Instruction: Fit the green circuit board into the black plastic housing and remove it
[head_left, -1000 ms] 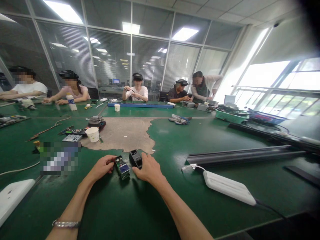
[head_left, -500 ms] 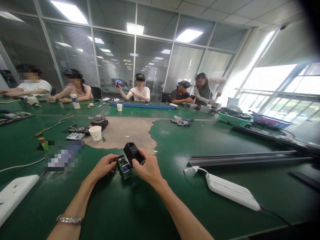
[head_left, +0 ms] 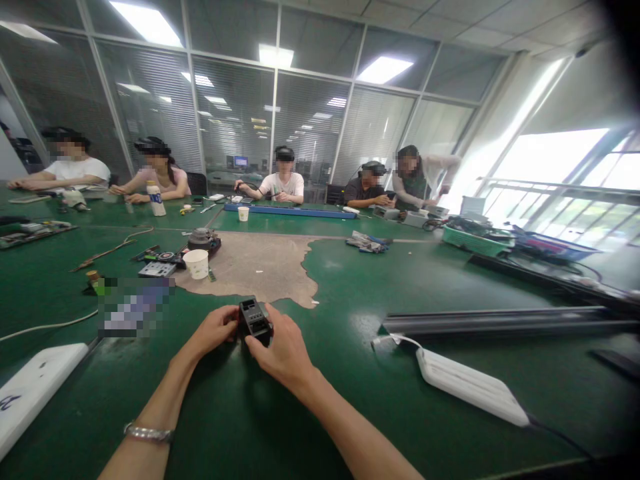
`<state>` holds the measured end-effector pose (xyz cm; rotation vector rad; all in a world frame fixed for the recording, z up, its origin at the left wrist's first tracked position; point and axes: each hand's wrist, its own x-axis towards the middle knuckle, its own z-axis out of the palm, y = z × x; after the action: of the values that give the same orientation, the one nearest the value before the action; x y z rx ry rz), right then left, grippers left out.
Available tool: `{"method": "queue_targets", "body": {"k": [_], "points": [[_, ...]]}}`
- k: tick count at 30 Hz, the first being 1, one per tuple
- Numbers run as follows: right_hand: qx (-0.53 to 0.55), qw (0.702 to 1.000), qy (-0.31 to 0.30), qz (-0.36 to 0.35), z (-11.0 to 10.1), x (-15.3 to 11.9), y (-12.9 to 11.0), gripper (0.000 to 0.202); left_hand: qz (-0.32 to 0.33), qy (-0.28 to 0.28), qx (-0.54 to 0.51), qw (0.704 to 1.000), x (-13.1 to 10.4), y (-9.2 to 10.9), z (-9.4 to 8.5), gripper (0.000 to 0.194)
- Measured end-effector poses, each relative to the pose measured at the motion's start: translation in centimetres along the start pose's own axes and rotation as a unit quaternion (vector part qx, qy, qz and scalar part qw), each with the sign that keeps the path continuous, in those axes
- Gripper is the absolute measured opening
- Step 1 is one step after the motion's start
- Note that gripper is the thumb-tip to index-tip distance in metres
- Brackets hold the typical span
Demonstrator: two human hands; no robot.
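Note:
A black plastic casing (head_left: 254, 319) with rectangular openings is held tilted just above the green table, between my two hands. My right hand (head_left: 284, 343) is closed around its right side, thumb at the near edge. Curled at the left edge, my left hand (head_left: 219, 328) has its fingertips closed on the casing's side. The green circuit board that was below the casing is now covered by it and hardly shows.
White power strips lie at left (head_left: 40, 390) and right (head_left: 473, 387). Behind the right one is a long dark metal rail (head_left: 495, 321). A paper cup (head_left: 196, 265) stands near electronic parts (head_left: 159, 269). Several people sit across the table.
My right hand has brought the black casing left and down over the circuit board, which has gone from sight. My left hand stays at the left side. The view has shifted slightly.

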<state>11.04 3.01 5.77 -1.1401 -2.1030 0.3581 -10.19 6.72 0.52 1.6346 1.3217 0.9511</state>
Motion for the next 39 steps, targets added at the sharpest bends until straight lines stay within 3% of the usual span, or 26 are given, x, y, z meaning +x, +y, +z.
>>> {"method": "queue_targets", "body": {"k": [4,9,16,21,24,28,32,35,39], "points": [[-0.036,0.999,-0.019,0.011,0.7,-0.4,0.3,0.07,0.008,0.008,0.007,1.0,0.1,-0.6,-0.2,0.044],[-0.063,0.998,-0.03,-0.001,1.2,-0.8,0.4,0.068,0.018,0.055,0.045,0.997,0.4,-1.1,-0.2,0.045],[-0.054,0.997,-0.048,-0.033,2.1,-1.4,0.7,0.062,0.029,0.021,0.064,0.997,0.2,-0.5,-0.1,0.032],[-0.042,0.998,-0.049,-0.007,2.4,-1.6,1.0,0.059,0.035,0.013,0.075,0.997,0.1,-0.4,-0.2,0.027],[-0.012,0.999,-0.029,-0.007,2.0,-1.4,0.7,0.061,0.028,0.031,0.066,0.997,0.1,-0.7,-0.1,0.03],[0.03,0.998,0.046,0.01,0.6,-0.6,0.6,0.063,0.018,0.037,0.053,0.998,0.3,-1.0,-0.1,0.035],[0.031,0.994,0.1,0.038,-0.8,0.7,1.7,0.06,0.013,0.036,0.065,0.997,0.2,-0.8,0.0,0.036],[0.005,0.993,0.09,0.074,-1.4,1.4,3.0,0.05,0.008,0.037,0.061,0.997,0.1,-0.5,0.1,0.036],[-0.021,0.994,0.026,0.103,-1.5,1.5,4.1,0.031,0.0,0.035,0.066,0.997,0.2,-0.7,0.0,0.034]]}}
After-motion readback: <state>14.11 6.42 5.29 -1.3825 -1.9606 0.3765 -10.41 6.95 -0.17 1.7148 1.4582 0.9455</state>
